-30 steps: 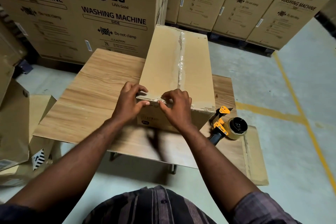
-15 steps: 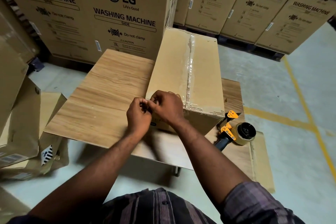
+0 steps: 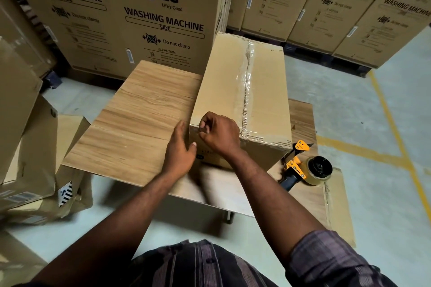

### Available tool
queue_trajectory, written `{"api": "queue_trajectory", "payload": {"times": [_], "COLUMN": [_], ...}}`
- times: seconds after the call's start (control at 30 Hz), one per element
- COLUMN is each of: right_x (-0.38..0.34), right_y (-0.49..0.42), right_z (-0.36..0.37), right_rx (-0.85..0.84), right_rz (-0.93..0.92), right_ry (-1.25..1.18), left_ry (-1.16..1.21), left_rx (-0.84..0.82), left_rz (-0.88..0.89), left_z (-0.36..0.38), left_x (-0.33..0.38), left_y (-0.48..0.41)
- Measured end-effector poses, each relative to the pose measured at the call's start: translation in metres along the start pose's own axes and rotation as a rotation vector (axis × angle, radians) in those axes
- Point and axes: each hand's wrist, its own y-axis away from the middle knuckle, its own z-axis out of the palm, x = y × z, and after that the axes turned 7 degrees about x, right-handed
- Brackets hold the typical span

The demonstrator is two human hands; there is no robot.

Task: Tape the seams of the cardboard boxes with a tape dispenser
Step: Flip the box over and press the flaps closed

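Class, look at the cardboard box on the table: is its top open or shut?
Shut. The cardboard box has both top flaps lying flat, with clear tape running along the middle seam.

So the count: one plain cardboard box [image 3: 242,91] on one wooden table [image 3: 130,128], one tape dispenser [image 3: 307,168] next to it, yellow frame with one roll of tape on it. Two bare hands, left hand [image 3: 180,149] and right hand [image 3: 219,134]. Behind that, at least five big washing machine cartons [image 3: 130,14], more cut off at the edge. One yellow floor line [image 3: 391,123].
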Motion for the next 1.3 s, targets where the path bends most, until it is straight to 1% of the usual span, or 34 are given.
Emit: {"api": "queue_trajectory", "payload": {"times": [0.07,0.13,0.17,0.2,0.23,0.27,0.3,0.33,0.37,0.4,0.43,0.47,0.53,0.57,0.63,0.7,0.8,0.97,1.1,1.13,1.2,1.3], "right_x": [0.002,0.005,0.007,0.009,0.01,0.012,0.013,0.012,0.01,0.009,0.01,0.011,0.018,0.022,0.027,0.036,0.065,0.117,0.119,0.111,0.095,0.084], "right_y": [0.002,0.004,0.005,0.005,0.005,0.006,0.008,0.011,0.015,0.02,0.025,0.031,0.042,0.046,0.05,0.052,0.066,0.09,0.091,0.089,0.084,0.078], "right_z": [-0.001,-0.001,0.0,0.001,0.0,0.0,-0.001,-0.003,-0.003,-0.003,-0.001,0.001,0.007,0.009,0.009,0.002,-0.018,-0.059,-0.068,-0.068,-0.065,-0.058], "right_rx": [0.019,0.043,0.053,0.065,0.084,0.115,0.151,0.179,0.187,0.175,0.146,0.101,-0.007,-0.043,-0.077,-0.072,-0.012,0.12,0.145,0.147,0.146,0.076], "right_rz": [0.033,0.016,0.001,-0.009,-0.021,-0.042,-0.076,-0.121,-0.162,-0.191,-0.2,-0.197,-0.186,-0.192,-0.203,-0.186,-0.129,0.08,0.31,0.331,0.288,0.2], "right_ry": [-0.093,-0.156,-0.18,-0.206,-0.229,-0.238,-0.229,-0.195,-0.132,-0.041,0.067,0.182,0.391,0.452,0.493,0.502,0.529,0.541,0.522,0.511,0.48,0.442], "left_ry": [-0.123,-0.245,-0.292,-0.316,-0.327,-0.328,-0.321,-0.331,-0.367,-0.434,-0.511,-0.594,-0.772,-0.844,-0.905,-0.931,-0.984,-0.977,-0.934,-0.919,-0.869,-0.853], "left_rx": [-0.173,-0.33,-0.383,-0.395,-0.353,-0.26,-0.152,-0.066,-0.019,-0.034,-0.093,-0.17,-0.266,-0.266,-0.23,-0.224,-0.199,-0.206,-0.166,-0.155,-0.163,-0.21], "left_rz": [-0.047,-0.132,-0.171,-0.199,-0.197,-0.142,-0.032,0.123,0.297,0.45,0.551,0.588,0.593,0.613,0.625,0.617,0.651,0.615,0.537,0.509,0.482,0.543], "left_z": [0.003,0.002,0.0,-0.003,-0.005,-0.007,-0.01,-0.012,-0.013,-0.012,-0.01,-0.007,0.0,0.002,0.0,-0.001,-0.001,-0.002,0.002,0.006,0.015,0.023], "left_x": [-0.001,-0.003,-0.003,0.0,0.002,0.006,0.013,0.022,0.032,0.04,0.046,0.049,0.045,0.04,0.035,0.037,0.04,0.044,0.055,0.06,0.07,0.071], "left_y": [-0.005,-0.009,-0.01,-0.012,-0.013,-0.012,-0.01,-0.008,-0.006,-0.006,-0.007,-0.007,-0.007,-0.006,-0.004,-0.004,-0.003,-0.001,0.007,0.008,0.01,0.011]}}
